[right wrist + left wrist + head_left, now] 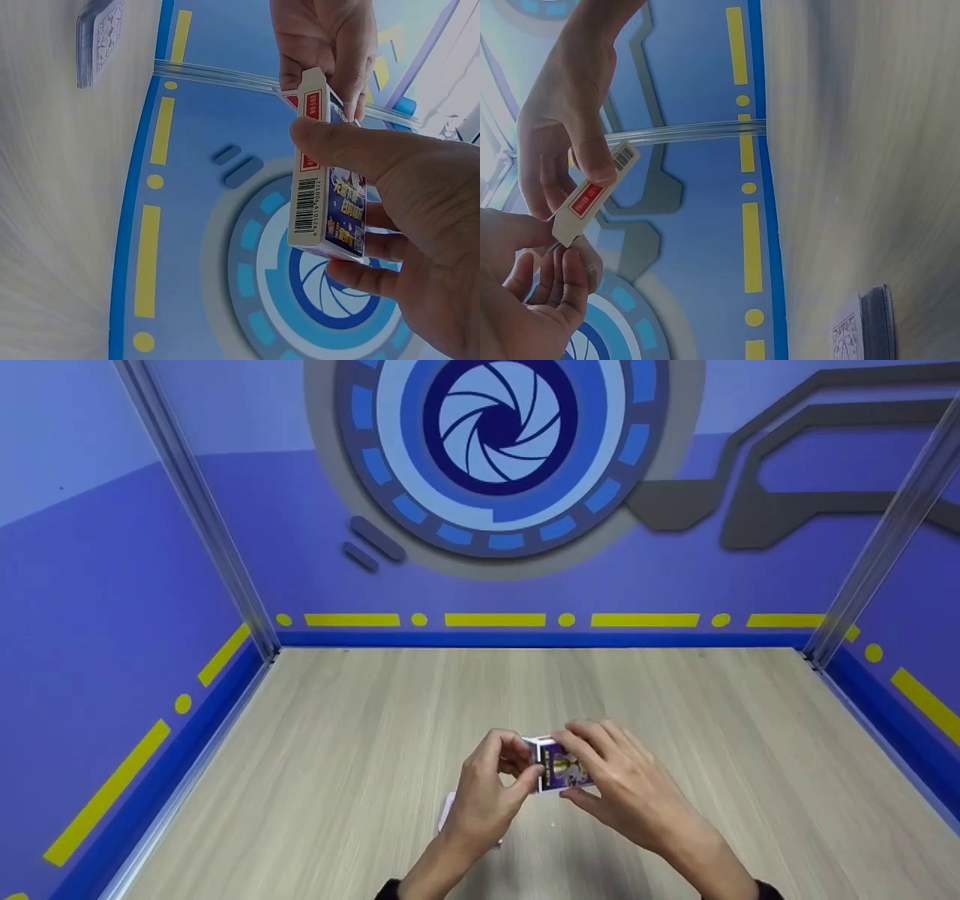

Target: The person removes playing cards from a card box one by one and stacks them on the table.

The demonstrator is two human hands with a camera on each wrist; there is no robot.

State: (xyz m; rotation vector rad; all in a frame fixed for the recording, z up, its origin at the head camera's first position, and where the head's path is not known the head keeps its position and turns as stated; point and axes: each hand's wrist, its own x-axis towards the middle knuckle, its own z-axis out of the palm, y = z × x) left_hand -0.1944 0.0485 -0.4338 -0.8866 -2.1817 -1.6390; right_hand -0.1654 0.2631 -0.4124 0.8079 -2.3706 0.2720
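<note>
A small playing card box (564,770) with a purple printed face is held above the table between both hands. My right hand (630,787) grips its body, thumb on the narrow white side with the barcode and fingers on the opposite side. At the other end, my left hand (484,791) pinches the box near its end flap, which looks lifted. In the right wrist view the card box (307,180) shows its red label. A deck of playing cards (101,41) lies on the table, mostly hidden behind my left hand in the head view.
The wooden table (337,750) is enclosed by blue printed panels (247,525) at the back and sides. Metal corner posts (202,510) stand where the panels meet. The deck lies below and to the left of the held box.
</note>
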